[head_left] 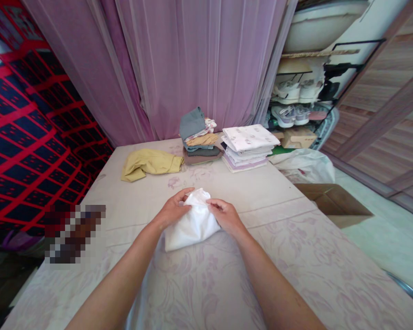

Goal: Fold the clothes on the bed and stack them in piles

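Observation:
A white cloth garment [194, 224], partly folded, lies in front of me on the flowered bedsheet [209, 284]. My left hand [176, 207] grips its upper left edge between thumb and fingers. On the upper right edge, my right hand [223, 213] pinches the fabric. The cloth bunches up between the two hands, while its lower left corner lies flat. What kind of garment it is cannot be made out. Behind it lies a yellow folded garment [151, 162], and beside that rises a pile of folded clothes [198, 137] in grey, orange and brown.
A stack of white folded cloths [249, 144] stands at the back right. Past the bed's right edge are an open cardboard box [333, 201] and a shoe rack [296, 98]. Purple curtains [199, 68] hang behind the bed, and a red-and-navy checked cloth [30, 128] hangs at left.

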The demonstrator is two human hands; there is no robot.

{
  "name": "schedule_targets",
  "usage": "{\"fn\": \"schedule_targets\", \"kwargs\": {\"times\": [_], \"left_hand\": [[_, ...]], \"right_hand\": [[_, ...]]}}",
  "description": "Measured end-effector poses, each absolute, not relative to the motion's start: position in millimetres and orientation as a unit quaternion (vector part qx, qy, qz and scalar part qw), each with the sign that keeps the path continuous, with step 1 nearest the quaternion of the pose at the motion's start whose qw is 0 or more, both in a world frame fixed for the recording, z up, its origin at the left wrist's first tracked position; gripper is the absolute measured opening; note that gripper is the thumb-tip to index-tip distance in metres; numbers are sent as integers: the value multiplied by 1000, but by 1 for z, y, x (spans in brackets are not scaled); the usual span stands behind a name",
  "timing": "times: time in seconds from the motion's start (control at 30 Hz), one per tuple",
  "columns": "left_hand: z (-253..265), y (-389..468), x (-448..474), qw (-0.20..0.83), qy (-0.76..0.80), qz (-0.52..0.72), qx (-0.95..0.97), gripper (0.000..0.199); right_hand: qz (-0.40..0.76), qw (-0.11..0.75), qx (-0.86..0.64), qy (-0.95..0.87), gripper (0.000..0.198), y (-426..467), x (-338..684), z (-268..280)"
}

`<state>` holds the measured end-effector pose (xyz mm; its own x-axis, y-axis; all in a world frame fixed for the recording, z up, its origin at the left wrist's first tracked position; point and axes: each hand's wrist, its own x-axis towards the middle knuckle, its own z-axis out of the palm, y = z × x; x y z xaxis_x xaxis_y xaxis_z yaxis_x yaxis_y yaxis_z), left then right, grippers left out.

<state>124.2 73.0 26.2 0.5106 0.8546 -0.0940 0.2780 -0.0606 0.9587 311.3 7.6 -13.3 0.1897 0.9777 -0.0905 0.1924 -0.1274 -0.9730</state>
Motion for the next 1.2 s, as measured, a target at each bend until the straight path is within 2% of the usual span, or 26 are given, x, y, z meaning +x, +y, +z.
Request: {"fn": "schedule_targets", "kwargs": {"times": [0.07, 0.13, 0.27, 0.37, 0.5, 0.77, 0.83, 0.97, 1.1, 1.2], "left_hand": [[30, 73, 123, 579, 396, 271, 659, 61], [35, 73, 125, 597, 386, 266, 651, 53], [41, 73, 128, 603, 380, 235, 661, 37], [40, 76, 129, 582, 375, 244, 679, 45], [30, 85, 131, 547, 392, 250, 696, 53], [10, 103, 160, 366, 451, 256, 772, 33], [4, 104, 164, 350, 450, 244, 785, 32], [-10, 104, 165, 363, 452, 244, 777, 33], [-12, 104, 164, 434, 417, 261, 755, 35], [-7, 105, 166, 509, 376, 268, 727, 39]], "right_hand": [[432, 454, -623, -469, 46, 7, 308, -11], [418, 430, -633, -489, 51, 5, 305, -7], [384, 393, -626, -553, 36, 2, 303, -1], [376, 387, -618, -572, 26, 3, 305, -1], [343, 394, -636, -568, 27, 5, 309, -3], [255, 289, -734, -559, 21, 3, 312, -2], [228, 262, -753, -559, 26, 2, 313, -1], [179, 234, -761, -578, 33, -1, 311, 2], [99, 291, -728, -613, 30, -2, 306, 5], [113, 317, -718, -609, 32, 0, 303, 4]]}}
